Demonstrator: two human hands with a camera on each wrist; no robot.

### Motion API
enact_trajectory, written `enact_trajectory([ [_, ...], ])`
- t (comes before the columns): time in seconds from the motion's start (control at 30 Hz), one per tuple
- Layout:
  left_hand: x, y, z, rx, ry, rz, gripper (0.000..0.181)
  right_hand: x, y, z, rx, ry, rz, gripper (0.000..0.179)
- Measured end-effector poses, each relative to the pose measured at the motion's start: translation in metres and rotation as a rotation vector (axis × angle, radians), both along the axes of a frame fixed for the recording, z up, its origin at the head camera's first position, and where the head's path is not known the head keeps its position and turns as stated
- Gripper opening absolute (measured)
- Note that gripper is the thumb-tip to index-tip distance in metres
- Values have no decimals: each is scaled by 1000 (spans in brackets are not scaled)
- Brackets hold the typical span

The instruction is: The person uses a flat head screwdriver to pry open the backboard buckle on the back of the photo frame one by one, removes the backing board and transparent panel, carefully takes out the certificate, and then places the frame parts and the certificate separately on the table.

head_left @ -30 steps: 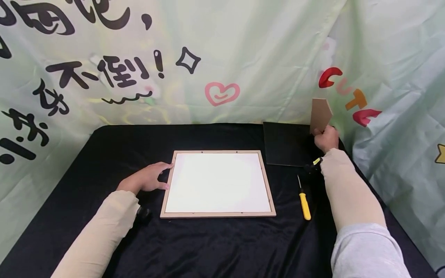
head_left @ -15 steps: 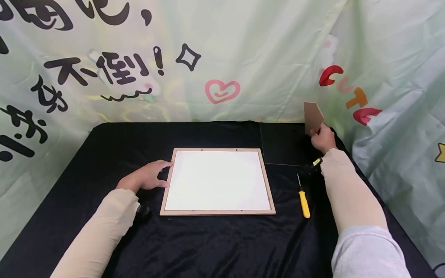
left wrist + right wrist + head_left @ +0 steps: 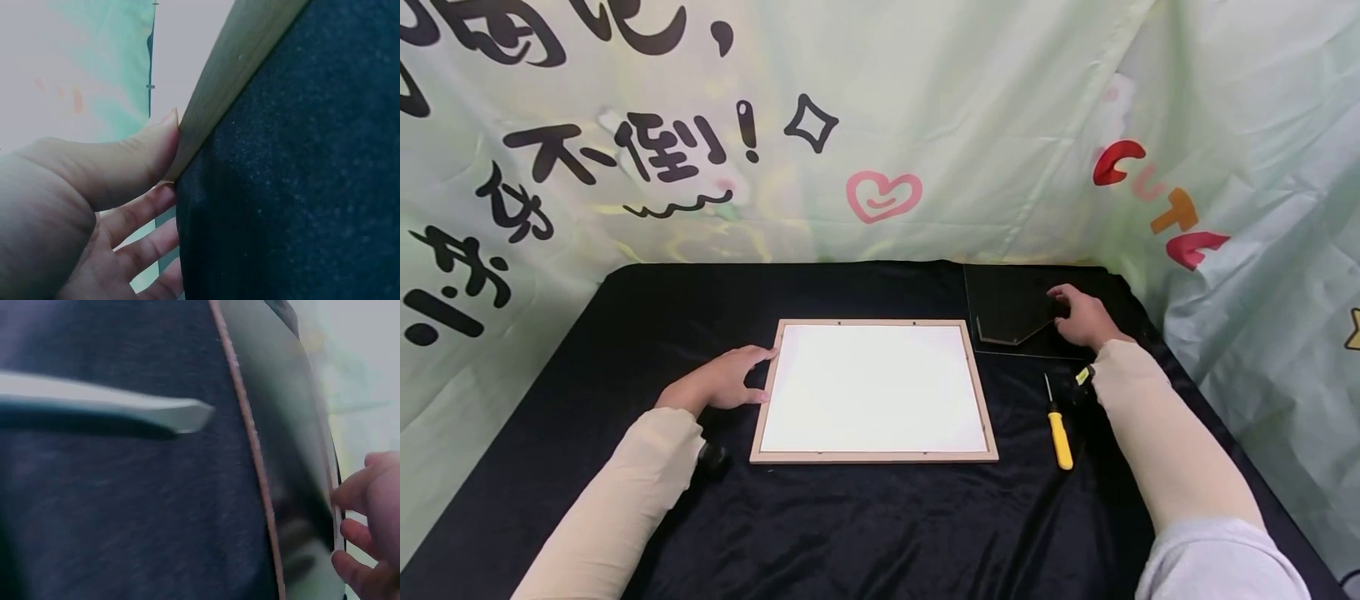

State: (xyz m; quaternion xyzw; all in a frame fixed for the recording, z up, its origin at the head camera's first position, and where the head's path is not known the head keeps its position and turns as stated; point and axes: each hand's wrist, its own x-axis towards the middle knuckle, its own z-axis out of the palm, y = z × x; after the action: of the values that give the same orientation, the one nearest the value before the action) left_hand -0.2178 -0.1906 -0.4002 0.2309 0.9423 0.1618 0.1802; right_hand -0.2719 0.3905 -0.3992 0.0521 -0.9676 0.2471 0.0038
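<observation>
A light wooden picture frame lies on the black cloth, with a white sheet filling it. My left hand rests at its left edge, thumb and index finger spread apart against the wood. In the left wrist view the thumb touches the frame's corner area. At the back right lies a dark backing board. On it is a flat dark flap with a pale slanted edge. My right hand is at the flap's right end, thumb and fingers apart, its fingertips near the board's edge in the right wrist view.
A screwdriver with a yellow handle lies right of the frame, its tip toward the backing board; its blade looms large in the right wrist view. A printed cloth backdrop hangs behind the table's far edge.
The brown flap that the right hand held upright now lies down on the backing board, dark side up. The right hand has lowered and loosened its fingers. The left hand stays at the frame.
</observation>
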Motion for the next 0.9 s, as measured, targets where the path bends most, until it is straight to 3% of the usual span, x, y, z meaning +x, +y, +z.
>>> enact_trajectory([
  [0.07,1,1,-1,-3,-3,16,72,6,-3,2,13,-1,10,46],
  [0.27,7,3,-4,-3,11,71,65,24,-17,6,100,104,27,46],
  [0.57,25,3,-8,64,163,71,51,54,-48,4,245,357,118,46],
  [0.77,38,16,-7,144,328,1,50,70,-74,4,332,562,270,47],
  [0.9,47,29,-6,160,413,-81,62,79,-94,2,372,600,394,52],
])
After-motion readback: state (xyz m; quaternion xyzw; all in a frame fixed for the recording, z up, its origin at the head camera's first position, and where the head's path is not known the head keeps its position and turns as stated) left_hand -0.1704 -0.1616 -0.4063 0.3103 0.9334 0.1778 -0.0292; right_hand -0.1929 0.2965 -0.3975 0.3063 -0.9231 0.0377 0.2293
